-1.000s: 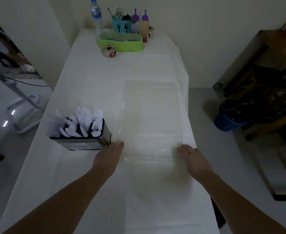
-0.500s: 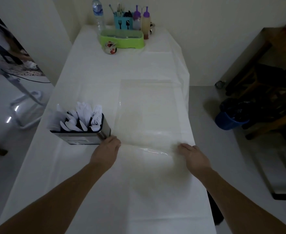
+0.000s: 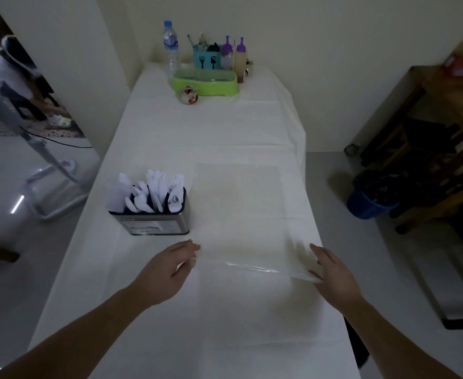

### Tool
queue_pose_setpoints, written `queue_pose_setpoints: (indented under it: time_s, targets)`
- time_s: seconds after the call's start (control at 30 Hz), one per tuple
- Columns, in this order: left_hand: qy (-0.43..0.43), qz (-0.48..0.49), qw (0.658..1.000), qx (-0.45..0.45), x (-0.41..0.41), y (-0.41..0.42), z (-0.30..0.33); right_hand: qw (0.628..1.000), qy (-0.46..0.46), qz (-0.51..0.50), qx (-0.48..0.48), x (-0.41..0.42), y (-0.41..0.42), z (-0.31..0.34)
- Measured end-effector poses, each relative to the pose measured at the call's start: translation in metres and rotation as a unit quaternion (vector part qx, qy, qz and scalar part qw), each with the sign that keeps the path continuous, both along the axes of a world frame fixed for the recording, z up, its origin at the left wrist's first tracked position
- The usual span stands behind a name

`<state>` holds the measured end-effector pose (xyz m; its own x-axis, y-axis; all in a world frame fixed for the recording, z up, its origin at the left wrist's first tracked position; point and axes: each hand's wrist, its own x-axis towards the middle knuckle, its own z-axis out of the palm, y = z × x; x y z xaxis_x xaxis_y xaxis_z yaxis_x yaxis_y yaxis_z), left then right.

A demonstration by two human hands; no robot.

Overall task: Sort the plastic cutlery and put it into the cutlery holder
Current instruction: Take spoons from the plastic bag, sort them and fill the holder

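White plastic cutlery point(image 3: 153, 192) upright in metal holder point(image 3: 153, 224); both hands, left hand point(image 3: 167, 266) & right hand point(image 3: 331, 272), pinch clear sheet point(image 3: 241, 214).

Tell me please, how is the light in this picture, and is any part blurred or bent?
Head view: the light is dim and bluish; the clear plastic sheet shows only by thin glare along its near edge; the people at far left are blurred; the wide lens bends the table edges and walls outward.

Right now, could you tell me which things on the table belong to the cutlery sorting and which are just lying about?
Belongs to the job:
- white plastic cutlery
- metal cutlery holder
- clear plastic sheet, held by both hands

Just lying about:
- water bottle
- green tray
- blue utensil caddy
- sauce bottles
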<state>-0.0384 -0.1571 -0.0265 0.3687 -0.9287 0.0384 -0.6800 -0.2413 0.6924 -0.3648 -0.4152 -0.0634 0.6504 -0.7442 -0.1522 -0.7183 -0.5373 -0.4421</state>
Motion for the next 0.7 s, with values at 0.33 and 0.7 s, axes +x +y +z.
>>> queue_pose_setpoints:
  time_s: [0.33,0.7]
  targets:
    - [0.041,0.041,0.998,-0.009,0.009,0.024,0.032,0.986,-0.160,-0.036,-0.005,0.025,0.061,-0.001]
    - [0.206,0.047,0.977,0.015,0.016,0.013,0.022,0.935,-0.238,-0.201,0.169,0.018,0.085,0.013]
